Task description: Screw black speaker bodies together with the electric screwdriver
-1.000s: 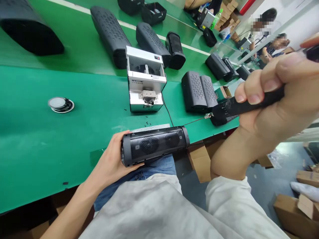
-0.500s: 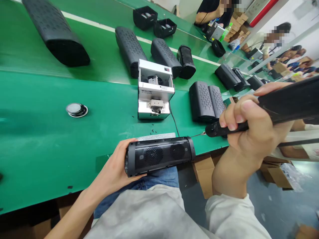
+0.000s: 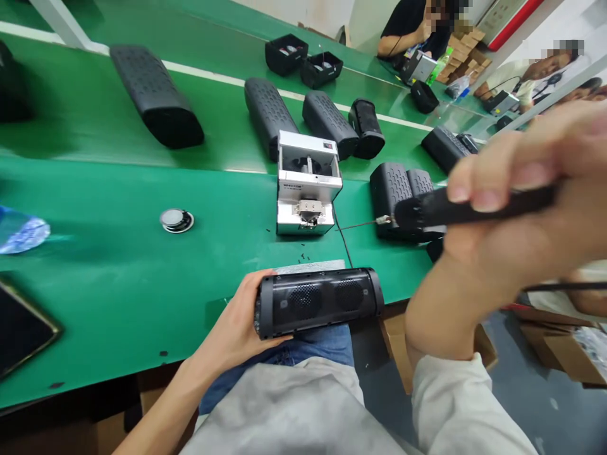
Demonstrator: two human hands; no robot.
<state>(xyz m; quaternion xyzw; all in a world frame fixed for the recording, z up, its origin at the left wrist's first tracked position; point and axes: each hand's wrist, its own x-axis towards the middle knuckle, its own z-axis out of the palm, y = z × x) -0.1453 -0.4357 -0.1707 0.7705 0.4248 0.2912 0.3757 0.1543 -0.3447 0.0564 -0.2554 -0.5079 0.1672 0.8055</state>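
Note:
A black speaker [image 3: 320, 302] with two round perforated grilles lies sideways above my lap, at the table's front edge. My left hand [image 3: 241, 316] is wrapped round its left end. Raised at the right, my right hand [image 3: 516, 196] grips a black electric screwdriver [image 3: 427, 212]. Its long thin bit points left, with the tip near the lower right side of a silver screw feeder [image 3: 306, 189], though I cannot tell whether they touch. Several tiny dark screws [image 3: 303, 258] lie on the green table between feeder and speaker.
A loose speaker driver [image 3: 177, 221] sits left of the feeder. Black speaker housings [image 3: 156, 95] stand along the back, and a pair [image 3: 391, 196] right of the feeder. A dark tablet-like object [image 3: 23, 325] lies at left. A co-worker [image 3: 403, 31] sits across the table; open cartons [image 3: 398, 344] stand below.
My right hand has lifted the screwdriver up, its bit moving from the speaker's right end towards the feeder. My left hand keeps hold of the speaker. The whole view has shifted.

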